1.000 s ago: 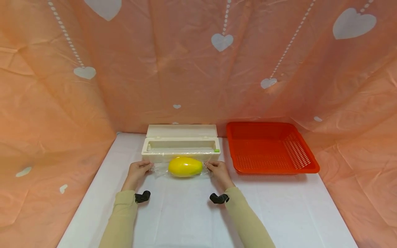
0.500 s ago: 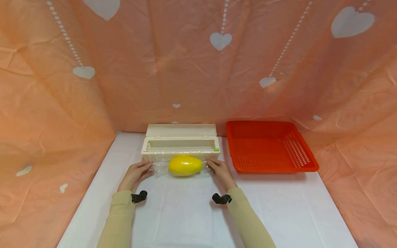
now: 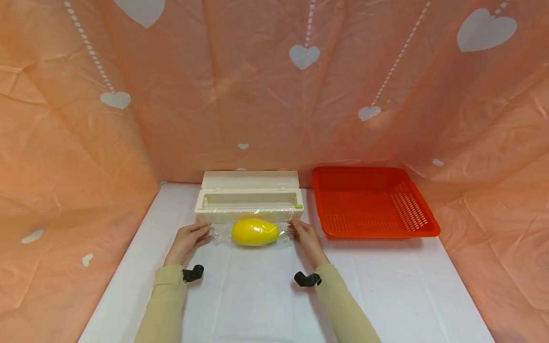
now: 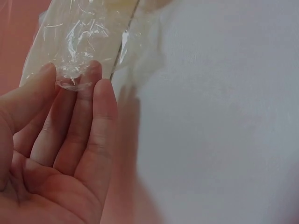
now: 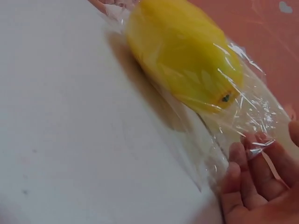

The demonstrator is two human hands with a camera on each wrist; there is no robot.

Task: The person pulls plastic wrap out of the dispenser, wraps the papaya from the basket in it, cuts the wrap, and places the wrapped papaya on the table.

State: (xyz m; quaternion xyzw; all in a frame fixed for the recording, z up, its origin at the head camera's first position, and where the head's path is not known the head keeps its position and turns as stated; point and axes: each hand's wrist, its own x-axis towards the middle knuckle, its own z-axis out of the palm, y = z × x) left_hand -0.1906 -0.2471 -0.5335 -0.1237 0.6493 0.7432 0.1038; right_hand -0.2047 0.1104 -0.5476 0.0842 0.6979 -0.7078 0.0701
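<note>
A yellow papaya-shaped fruit (image 3: pixel 255 232) lies wrapped in clear cling film, in front of a cream film dispenser (image 3: pixel 249 216) whose lid stands up. In the right wrist view the fruit (image 5: pixel 187 51) shows a small dark stem spot under the film. My left hand (image 3: pixel 187 240) holds the film's left end; in the left wrist view crinkled film (image 4: pixel 74 56) passes between thumb and fingers. At the right end, my right hand (image 3: pixel 307 239) has its bent fingers at the gathered film (image 5: pixel 257 114). The film still reaches back over the dispenser's front.
A red perforated basket (image 3: pixel 381 235) stands at the back right, beside the dispenser. A green slider (image 3: pixel 299 206) sits at the dispenser's right end. Behind the white table (image 3: pixel 257 295) hangs an orange cloth (image 3: pixel 257 95) with white hearts.
My right hand has shifted slightly right along the film's end, and my left hand slightly left. The film at both ends is more bunched. The fruit has dipped a little toward me since half a second ago.
</note>
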